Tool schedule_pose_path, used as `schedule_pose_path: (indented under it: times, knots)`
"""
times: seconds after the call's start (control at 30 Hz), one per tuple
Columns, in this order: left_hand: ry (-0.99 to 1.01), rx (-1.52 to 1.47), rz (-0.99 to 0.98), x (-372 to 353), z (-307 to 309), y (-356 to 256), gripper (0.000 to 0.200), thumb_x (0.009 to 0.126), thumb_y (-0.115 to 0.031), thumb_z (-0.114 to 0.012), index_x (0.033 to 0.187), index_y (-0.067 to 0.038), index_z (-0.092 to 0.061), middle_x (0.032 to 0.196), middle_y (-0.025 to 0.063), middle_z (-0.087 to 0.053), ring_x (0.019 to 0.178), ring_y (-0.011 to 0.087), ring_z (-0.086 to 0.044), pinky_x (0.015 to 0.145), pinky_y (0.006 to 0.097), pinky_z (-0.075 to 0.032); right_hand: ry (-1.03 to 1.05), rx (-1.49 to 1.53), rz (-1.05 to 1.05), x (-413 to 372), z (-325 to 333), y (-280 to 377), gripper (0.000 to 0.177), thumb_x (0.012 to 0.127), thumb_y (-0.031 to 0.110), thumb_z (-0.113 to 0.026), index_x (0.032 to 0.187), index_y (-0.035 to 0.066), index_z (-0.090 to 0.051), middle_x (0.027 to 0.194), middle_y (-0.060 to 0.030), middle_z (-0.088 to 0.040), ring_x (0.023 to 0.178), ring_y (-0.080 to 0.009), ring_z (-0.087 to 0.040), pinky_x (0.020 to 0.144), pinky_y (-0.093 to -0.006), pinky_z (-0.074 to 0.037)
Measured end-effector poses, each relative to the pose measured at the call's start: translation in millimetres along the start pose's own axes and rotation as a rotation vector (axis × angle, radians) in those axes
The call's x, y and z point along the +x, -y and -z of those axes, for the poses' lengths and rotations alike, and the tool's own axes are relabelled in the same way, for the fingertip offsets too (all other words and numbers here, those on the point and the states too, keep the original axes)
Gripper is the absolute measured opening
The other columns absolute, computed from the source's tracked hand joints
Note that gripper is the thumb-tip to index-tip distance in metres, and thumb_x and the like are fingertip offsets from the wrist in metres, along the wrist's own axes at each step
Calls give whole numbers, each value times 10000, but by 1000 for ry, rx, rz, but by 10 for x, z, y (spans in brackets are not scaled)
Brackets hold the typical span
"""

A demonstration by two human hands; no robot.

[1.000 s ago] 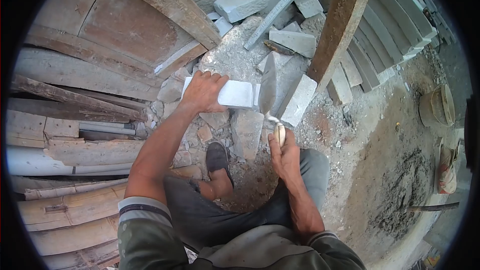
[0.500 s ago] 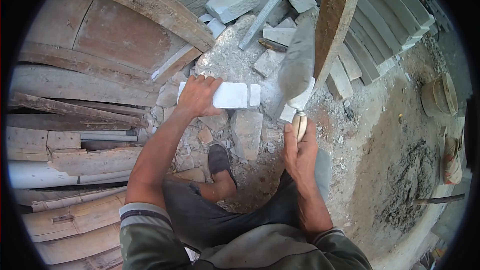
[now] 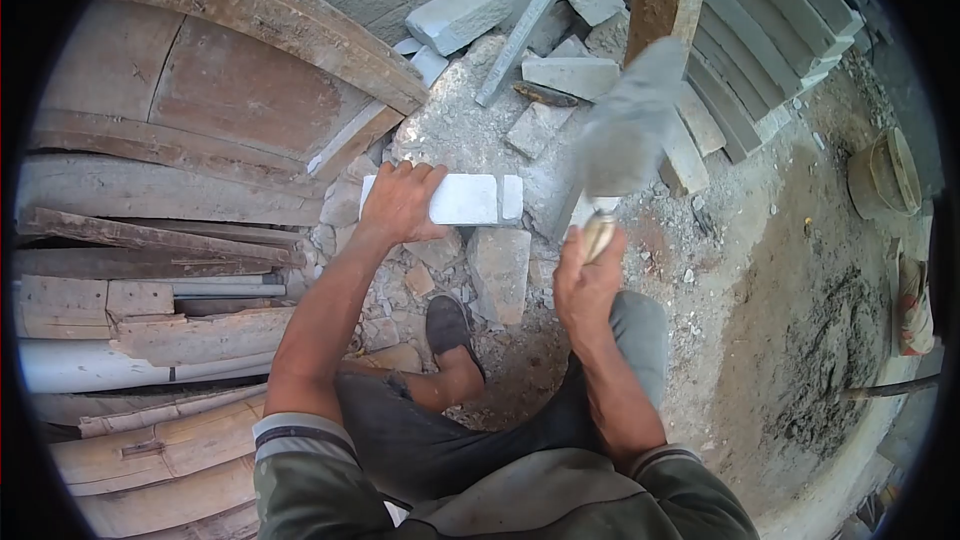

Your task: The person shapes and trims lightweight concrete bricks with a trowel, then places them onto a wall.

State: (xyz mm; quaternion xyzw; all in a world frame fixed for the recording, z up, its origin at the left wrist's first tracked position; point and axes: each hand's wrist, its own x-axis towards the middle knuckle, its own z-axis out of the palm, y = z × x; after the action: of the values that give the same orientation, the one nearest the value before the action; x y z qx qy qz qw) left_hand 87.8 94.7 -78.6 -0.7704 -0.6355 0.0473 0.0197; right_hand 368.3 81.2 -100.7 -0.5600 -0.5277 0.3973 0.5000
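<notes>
Head view: nearest, the right hand (image 3: 585, 285) is clenched on the handle of a trowel (image 3: 625, 130), its blurred blade raised above the rubble. Farther left, the left hand (image 3: 400, 202) clamps the near end of a pale brick (image 3: 470, 199) lying flat on broken stones (image 3: 497, 270).

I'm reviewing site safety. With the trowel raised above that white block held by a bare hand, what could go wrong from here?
1. The left hand grips the white block bare, near where the blurred trowel in the right hand may land; a stray blow could cut fingers.
2. The block sits on loose rubble, so it might shift.
3. Chips could hit the foot just below.
</notes>
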Motion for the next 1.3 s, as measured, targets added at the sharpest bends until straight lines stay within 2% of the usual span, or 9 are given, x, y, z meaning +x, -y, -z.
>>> schedule_pose_path:
  times: [0.07,0.3,0.4,0.47,0.6,0.8,0.87,1.1,1.3]
  knots:
    - [50,-5,1,-8,20,-29,865,512,-439,-843,1262,-93,-584,1056,118,-673,989,294,-618,844,435,-425,628,-667,-94,-160,-130,-384,423,975,289,-604,1215,-44,-500,827,-264,-661,710,-371,-695,634,-427,-525]
    - [8,-3,-12,-43,12,36,847,512,-424,-859,1246,-110,-575,1063,91,-661,995,271,-619,853,419,-417,493,-162,-176,220,292,410,471,956,335,-595,1198,-55,-491,808,-276,-676,731,-476,-674,694,-543,-524]
    - [12,-8,-11,-11,-4,21,865,484,-399,-841,1254,-92,-595,1064,105,-670,982,286,-618,840,431,-428,60,-50,-73,-1,53,124,440,953,341,-597,1149,-49,-533,803,-282,-675,730,-489,-667,701,-546,-519]
    - [-8,-17,-24,-7,-26,-17,857,488,-401,-840,1249,-90,-596,1063,105,-670,982,289,-618,842,435,-427,571,-606,-47,-274,-151,-575,397,973,315,-596,1152,-35,-538,761,-247,-666,669,-423,-676,650,-473,-520]
    - [-70,-38,-56,-42,-30,71,829,504,-405,-833,1231,-80,-600,1051,106,-668,980,299,-615,839,444,-425,638,-328,5,7,262,-70,407,972,310,-605,1171,-27,-496,765,-249,-666,674,-428,-676,650,-477,-519]
    - [-3,-42,-38,-15,1,55,857,495,-414,-833,1256,-96,-598,1104,116,-678,987,312,-620,847,445,-427,113,-48,-102,-100,46,-3,429,951,322,-616,1179,-23,-501,841,-301,-673,780,-506,-659,706,-565,-509]
    - [-31,-30,-48,-30,-27,55,851,492,-410,-836,1248,-96,-602,1076,115,-680,984,314,-623,839,445,-427,552,-556,-92,-379,-180,-605,410,961,306,-613,1190,-17,-508,828,-302,-670,753,-500,-659,661,-537,-510]
    - [-15,-33,-42,-26,-15,106,851,479,-407,-857,1233,-101,-609,1063,98,-683,970,301,-630,821,441,-434,312,-132,-40,45,252,306,397,973,280,-572,1198,-35,-482,795,-311,-662,733,-507,-654,626,-523,-519]
    - [-28,10,-57,-9,-39,42,842,491,-399,-848,1238,-99,-603,1066,110,-681,969,308,-628,846,458,-445,583,-511,-113,-371,-61,-356,452,971,307,-568,1187,-65,-432,765,-325,-650,744,-518,-649,660,-566,-504]
